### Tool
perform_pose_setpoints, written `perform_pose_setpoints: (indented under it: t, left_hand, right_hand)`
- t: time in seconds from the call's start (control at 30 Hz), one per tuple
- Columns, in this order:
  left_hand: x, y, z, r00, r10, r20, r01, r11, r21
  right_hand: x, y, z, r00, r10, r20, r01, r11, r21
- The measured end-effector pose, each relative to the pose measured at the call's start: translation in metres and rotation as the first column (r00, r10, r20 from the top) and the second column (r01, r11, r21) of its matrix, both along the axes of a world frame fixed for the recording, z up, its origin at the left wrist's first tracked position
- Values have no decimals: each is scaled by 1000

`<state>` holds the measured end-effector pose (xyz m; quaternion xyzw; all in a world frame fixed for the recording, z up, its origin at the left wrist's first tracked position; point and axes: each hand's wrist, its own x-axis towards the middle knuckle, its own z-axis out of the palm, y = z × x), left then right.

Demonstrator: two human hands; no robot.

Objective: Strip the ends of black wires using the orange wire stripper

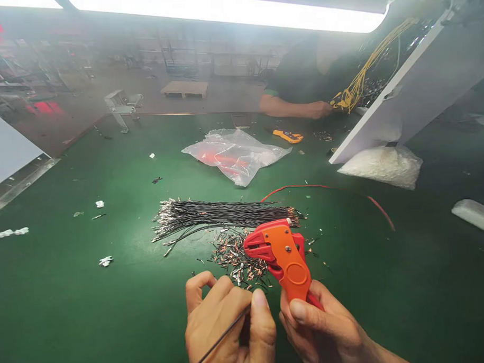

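Between the thumb and forefinger of my left hand a thin black wire is pinched, its length running down toward the bottom edge. My right hand grips an orange and red wire stripper by its handles, jaws pointing left. The stripper's head is just above and to the right of my left hand, apart from it. Behind the hands lies a bundle of black wires with metal ends at the left and bare copper ends at the right. A pile of cut wire scraps lies in front of the bundle.
A clear plastic bag with something red lies farther back on the green table. Beside it is a yellow-orange wire stripper. A white slanted panel and a filled bag stand right. Across the table, a co-worker's arm reaches toward yellow wires.
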<state>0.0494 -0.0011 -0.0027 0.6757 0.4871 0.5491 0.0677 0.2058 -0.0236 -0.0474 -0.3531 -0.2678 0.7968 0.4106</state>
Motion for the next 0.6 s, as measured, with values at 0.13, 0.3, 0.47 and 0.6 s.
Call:
perform_pose_setpoints:
  t: [0.13, 0.3, 0.47, 0.6]
  left_hand:
    - [1, 0, -2, 999, 23, 38, -22, 999, -46]
    - [-11, 7, 0, 960, 126, 249, -60, 964, -260]
    - [-35, 26, 11, 777, 138, 614, 170, 893, -416]
    - [-40, 32, 18, 656, 145, 741, 273, 870, -412]
  right_hand:
    - [3, 6, 5, 997, -21, -69, 22, 1000, 18]
    - [13, 17, 21, 994, -19, -106, 35, 988, 152]
    - [17, 12, 13, 967, 114, -227, -87, 988, 126]
    - [14, 9, 6, 956, 216, -197, -183, 968, 172]
